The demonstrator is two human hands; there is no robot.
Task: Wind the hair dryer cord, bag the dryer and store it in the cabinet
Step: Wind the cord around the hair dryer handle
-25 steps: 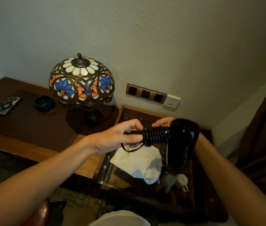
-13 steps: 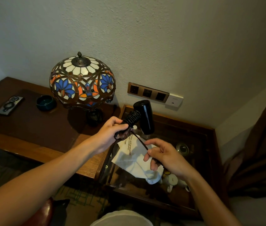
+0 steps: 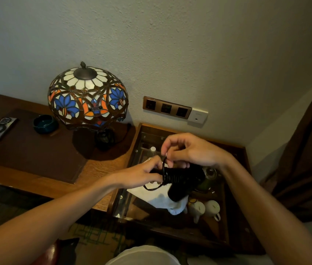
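Winding was well along here: most of the black cord (image 3: 167,174) sat in tight turns round the handle of the hair dryer (image 3: 182,181), with one loose loop drooping below toward the white bag (image 3: 160,199). The left hand (image 3: 141,175) was clenched on the handle end, fingers (image 3: 156,165) curled over the coils. The right hand (image 3: 191,150) came over the top, thumb and forefinger pinching the free run of cord just above the wraps.

The dryer was held in the air over the glass-topped cabinet (image 3: 235,236), at the right end of the wooden bench (image 3: 97,169) and just above the bag lying on the glass. The handle's long axis ran roughly level, left to right between the hands; the barrel turned down from the right end, its mouth pointing down and toward the person at the bag. I couldn't see the plug.

My read: only the last slack was left to tuck. Bagging hadn't begun, with the bag flat and untouched, and storing in the cabinet was still to come.
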